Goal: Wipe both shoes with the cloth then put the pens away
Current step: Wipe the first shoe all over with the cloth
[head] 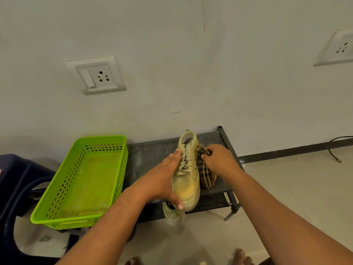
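- My left hand [164, 176] is holding the pale yellow shoe [188, 180]. The fingers are lying straight along its left side by the laces, and the thumb is hooking round the toe.
- My right hand [219, 159] is closing round the brown checked cloth [205, 175], fingers curling into it and pressing it against the shoe's right side.
- The shoe is standing upright on the dark rack [152, 155], heel towards the wall [191, 73] and toe reaching the rack's front edge.
- The second shoe [172, 213] is showing below that front edge, partly hidden under my left thumb and the top shelf.
- The cloth is hanging down onto the shelf just beside the shoe, staying inside the rack's right rail.
- That right rail is running close under my right wrist, leaving little shelf on that side.
- A bare strip of shelf is lying between my left hand and the green basket [122, 169].
- The basket's right wall is sitting at the rack's left end; I cannot tell whether they are touching.
- The back edge of the rack is sitting right against the wall.
- Pale floor [286, 188] is opening out to the right of the rack, with a black cable [333, 152] lying well apart near the wall.
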